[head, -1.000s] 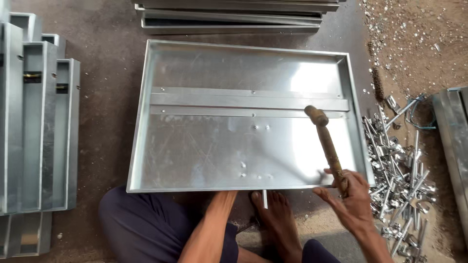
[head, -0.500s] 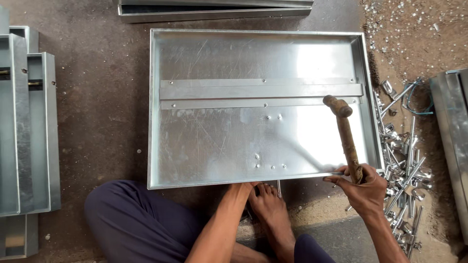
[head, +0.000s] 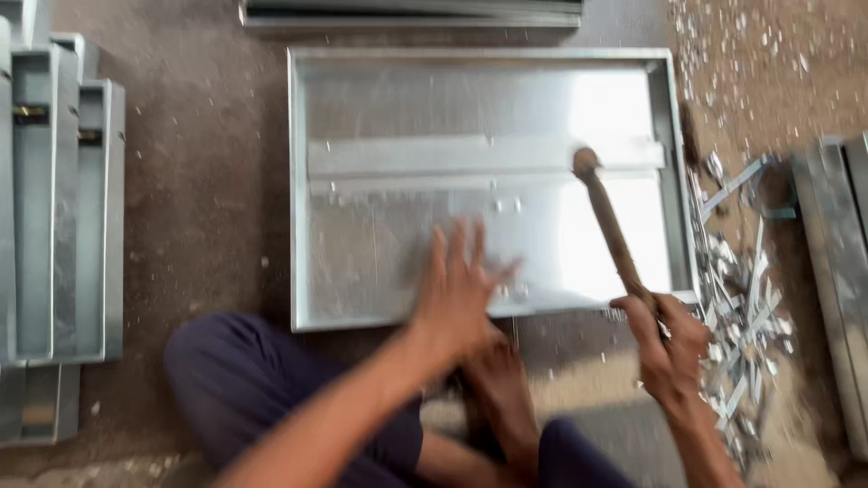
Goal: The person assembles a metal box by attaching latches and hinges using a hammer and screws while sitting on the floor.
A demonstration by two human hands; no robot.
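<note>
A shallow galvanised sheet-metal tray [head: 380, 99] lies on the floor in front of me, with a flat metal strip [head: 452, 155] across its middle. My right hand [head: 667, 343] grips the wooden handle of a hammer [head: 611, 226] at the tray's near right corner; the hammer head hangs over the strip's right end. My left hand [head: 461, 285] is blurred, fingers spread, over the tray's near edge and holds nothing. My bare foot [head: 493, 384] rests just below that edge.
Stacked grey metal channel sections [head: 54, 208] stand at the left. More folded sheet pieces [head: 407, 14] lie beyond the tray. A heap of small metal offcuts and brackets [head: 741, 271] lies right of the tray, and another metal piece [head: 836, 271] at the far right.
My left hand has come up from by my foot and now hovers open over the tray's near edge. The hammer has stayed over the strip's right end. The view shifted.
</note>
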